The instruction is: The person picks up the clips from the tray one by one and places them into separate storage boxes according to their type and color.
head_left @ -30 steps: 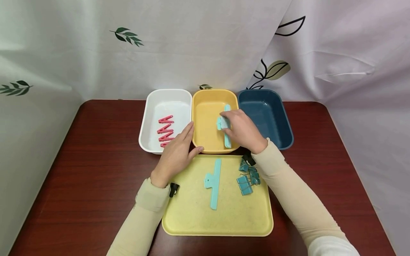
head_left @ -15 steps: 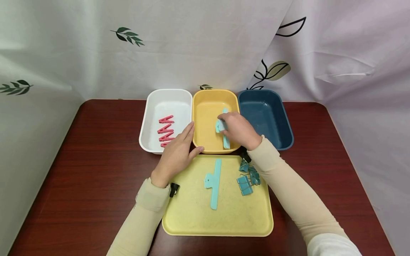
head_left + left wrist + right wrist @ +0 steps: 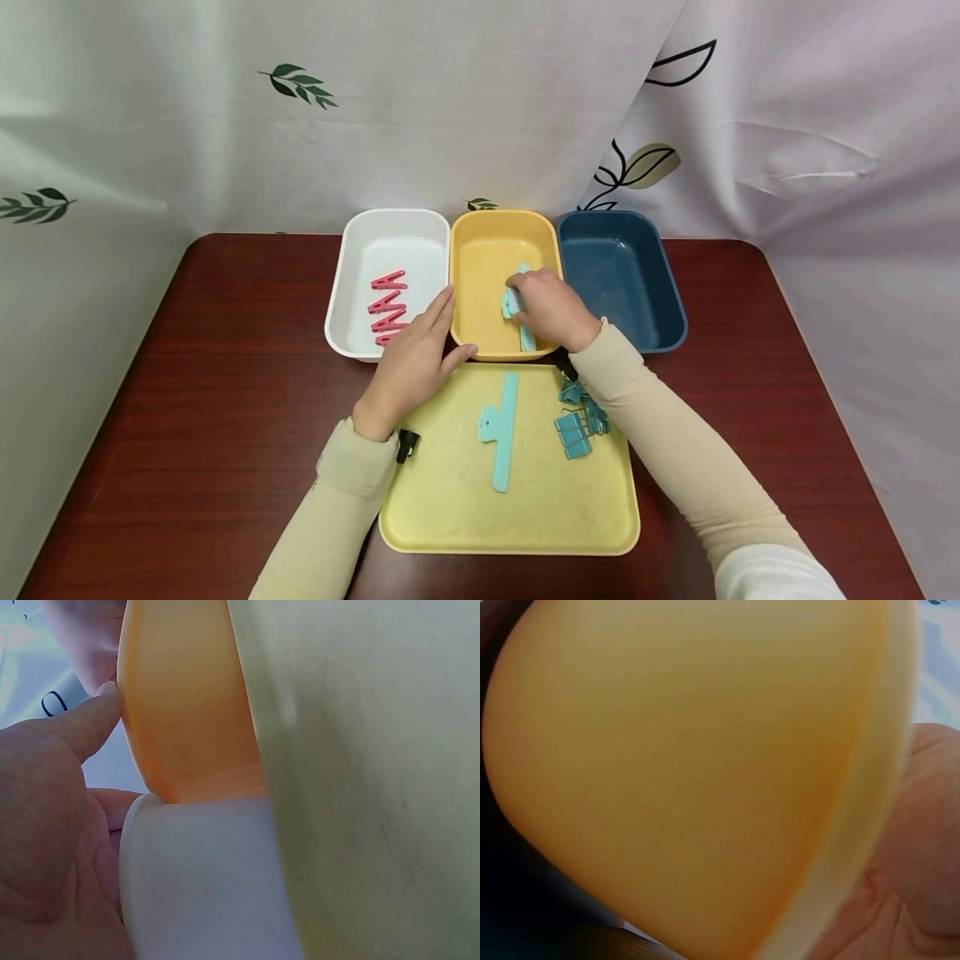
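Our right grip (image 3: 553, 310) pinches the clip (image 3: 513, 303) in the yellow box (image 3: 480, 327), near its right edge; we should release it flat, straight-fingered left grip (image 3: 411, 360) steadying the box.

Clip (image 3: 528, 338) in middle bin (image 3: 486, 250), behind tray (image 3: 450, 508).

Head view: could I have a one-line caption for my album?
Right hand holds a turquoise clip over the yellow bin; left hand rests where it meets the white bin.
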Demonstrator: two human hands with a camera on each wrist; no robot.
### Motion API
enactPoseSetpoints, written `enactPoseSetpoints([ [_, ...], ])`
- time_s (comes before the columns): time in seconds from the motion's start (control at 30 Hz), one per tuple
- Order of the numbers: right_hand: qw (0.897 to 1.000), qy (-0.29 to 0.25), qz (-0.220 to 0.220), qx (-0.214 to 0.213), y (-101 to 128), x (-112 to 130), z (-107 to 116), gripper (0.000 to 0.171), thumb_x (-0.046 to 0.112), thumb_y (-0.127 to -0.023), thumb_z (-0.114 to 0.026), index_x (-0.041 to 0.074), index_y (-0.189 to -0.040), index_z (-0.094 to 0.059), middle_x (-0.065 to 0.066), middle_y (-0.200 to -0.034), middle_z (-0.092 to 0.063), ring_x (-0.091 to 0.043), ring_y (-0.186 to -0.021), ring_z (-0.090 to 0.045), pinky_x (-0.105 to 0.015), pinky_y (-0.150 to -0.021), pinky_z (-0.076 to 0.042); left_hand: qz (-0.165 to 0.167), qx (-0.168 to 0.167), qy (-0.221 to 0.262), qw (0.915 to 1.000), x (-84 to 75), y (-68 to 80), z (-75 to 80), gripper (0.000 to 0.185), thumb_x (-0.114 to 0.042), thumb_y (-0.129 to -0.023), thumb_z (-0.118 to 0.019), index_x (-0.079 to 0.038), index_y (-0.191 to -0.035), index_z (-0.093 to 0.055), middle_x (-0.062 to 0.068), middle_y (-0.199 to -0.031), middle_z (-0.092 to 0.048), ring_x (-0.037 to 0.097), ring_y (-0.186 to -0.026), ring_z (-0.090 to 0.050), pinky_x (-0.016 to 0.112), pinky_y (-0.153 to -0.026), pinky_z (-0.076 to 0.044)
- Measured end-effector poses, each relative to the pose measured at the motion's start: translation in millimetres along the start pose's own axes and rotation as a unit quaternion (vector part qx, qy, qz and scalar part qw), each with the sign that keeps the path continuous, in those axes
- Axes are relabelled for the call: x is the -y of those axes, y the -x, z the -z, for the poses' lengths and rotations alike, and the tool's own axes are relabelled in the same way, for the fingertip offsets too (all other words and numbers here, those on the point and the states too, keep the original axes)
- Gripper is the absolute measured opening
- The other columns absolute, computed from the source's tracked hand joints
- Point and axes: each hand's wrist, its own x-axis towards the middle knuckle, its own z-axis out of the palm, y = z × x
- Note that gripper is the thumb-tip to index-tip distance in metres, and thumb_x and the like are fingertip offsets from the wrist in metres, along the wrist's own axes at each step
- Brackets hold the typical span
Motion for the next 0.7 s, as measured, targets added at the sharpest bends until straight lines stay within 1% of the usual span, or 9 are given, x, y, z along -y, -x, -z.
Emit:
enactPoseSetpoints([
  [0.3,1.0,0.006,0.002,0.002,-4,-4,-8,0.044,0.007,-0.089,-0.076,-0.003,-0.13,-0.064,-0.02,-0.117,-0.068,-0.033,-0.104,-0.064,-0.04,-0.082,-0.055,-0.001,-0.001,0.0,1.0,0.3,0.5,0.2,0.08,-0.045,-0.1,-0.06,0.002,-0.156,-0.028,0.008,-0.166,-0.023,0.034,-0.135,-0.048,0.047,-0.106,-0.042],
  [0.5,1.0,0.022,0.0,0.011,-6,-5,-14,0.039,0.006,-0.089,-0.075,-0.002,-0.126,-0.065,-0.019,-0.11,-0.068,-0.031,-0.096,-0.063,-0.04,-0.075,-0.056,-0.003,-0.004,0.0,1.0,0.5,0.5,-0.6,0.081,-0.045,-0.099,-0.061,0.003,-0.156,-0.029,0.009,-0.165,-0.024,0.034,-0.135,-0.048,0.047,-0.107,-0.042],
  [0.7,0.999,0.039,0.001,0.008,-7,-7,-16,0.036,0.005,-0.089,-0.074,-0.001,-0.123,-0.067,-0.019,-0.108,-0.068,-0.032,-0.096,-0.062,-0.042,-0.074,-0.055,-0.003,-0.007,0.001,1.0,0.2,0.2,-0.7,0.08,-0.044,-0.099,-0.061,0.003,-0.155,-0.031,0.009,-0.165,-0.025,0.033,-0.136,-0.047,0.047,-0.107,-0.042],
])
